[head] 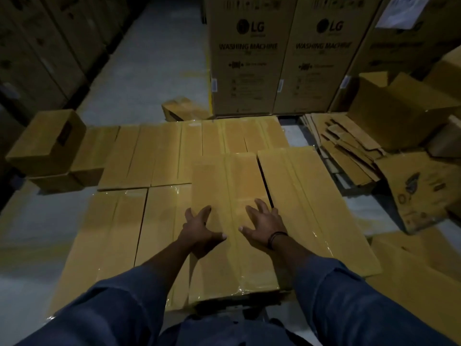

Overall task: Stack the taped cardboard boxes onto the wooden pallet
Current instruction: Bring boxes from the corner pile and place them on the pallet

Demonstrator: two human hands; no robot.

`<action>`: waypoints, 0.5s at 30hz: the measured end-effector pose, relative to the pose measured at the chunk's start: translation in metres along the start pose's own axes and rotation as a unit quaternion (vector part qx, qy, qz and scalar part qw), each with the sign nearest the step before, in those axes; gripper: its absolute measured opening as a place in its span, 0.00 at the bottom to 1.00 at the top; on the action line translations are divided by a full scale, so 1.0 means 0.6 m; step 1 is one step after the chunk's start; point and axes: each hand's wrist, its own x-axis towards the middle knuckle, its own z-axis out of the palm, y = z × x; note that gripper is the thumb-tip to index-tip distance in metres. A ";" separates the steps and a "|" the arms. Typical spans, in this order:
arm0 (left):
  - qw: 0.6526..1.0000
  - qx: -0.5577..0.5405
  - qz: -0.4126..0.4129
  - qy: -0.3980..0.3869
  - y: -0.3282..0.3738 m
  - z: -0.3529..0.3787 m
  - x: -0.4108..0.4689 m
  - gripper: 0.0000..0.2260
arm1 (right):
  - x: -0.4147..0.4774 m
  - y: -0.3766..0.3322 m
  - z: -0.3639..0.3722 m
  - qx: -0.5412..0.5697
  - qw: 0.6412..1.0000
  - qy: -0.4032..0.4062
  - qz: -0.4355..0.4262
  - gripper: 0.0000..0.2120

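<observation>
The left hand (199, 231) and right hand (262, 226) lie on the top box (224, 176), fingers spread wide, gripping nothing. A hard push could slide it crooked across the shiny lower boxes (119, 221).

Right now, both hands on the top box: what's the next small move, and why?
Probably nudge the taped box rightward. The left hand and right hand press flat on its top, and a dark gap separates it from the neighbouring box; closing it would square the layer.
</observation>
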 end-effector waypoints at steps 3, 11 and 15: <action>1.000 -0.015 -0.016 -0.008 -0.008 0.012 0.012 0.54 | 0.011 0.006 0.016 0.003 1.000 -0.004 0.005 0.38; 0.997 -0.007 -0.051 -0.058 -0.017 0.038 0.009 0.54 | 0.017 0.019 0.048 -0.040 0.998 -0.035 0.016 0.30; 0.997 0.028 -0.061 -0.023 -0.016 0.065 -0.028 0.51 | -0.008 0.041 0.046 -0.100 0.994 -0.020 -0.025 0.33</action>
